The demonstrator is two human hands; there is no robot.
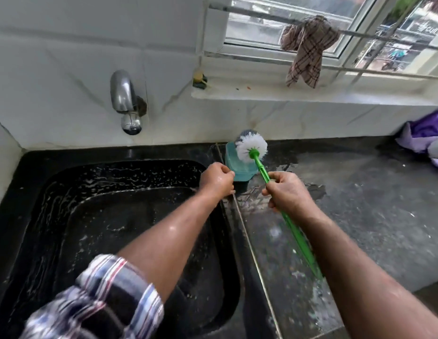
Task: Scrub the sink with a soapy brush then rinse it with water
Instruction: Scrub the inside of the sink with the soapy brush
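Right hand point(287, 192): at 3 o'clock of centre, fingers wrapped around the green handle of the brush point(252, 150).
Brush: white bristle head up at 1 o'clock, over a teal soap box point(238, 170) on the wet counter point(360, 204).
Left hand point(216, 179): fingers curled tight at the sink's right edge; cannot tell whether it holds anything.
Sink point(110, 216): black, foam-streaked, at 8 o'clock.
Tap point(126, 101): on the wall, at 11 o'clock.

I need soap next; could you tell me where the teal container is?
Head view: the teal container sits on the counter right of the sink, under the brush head.
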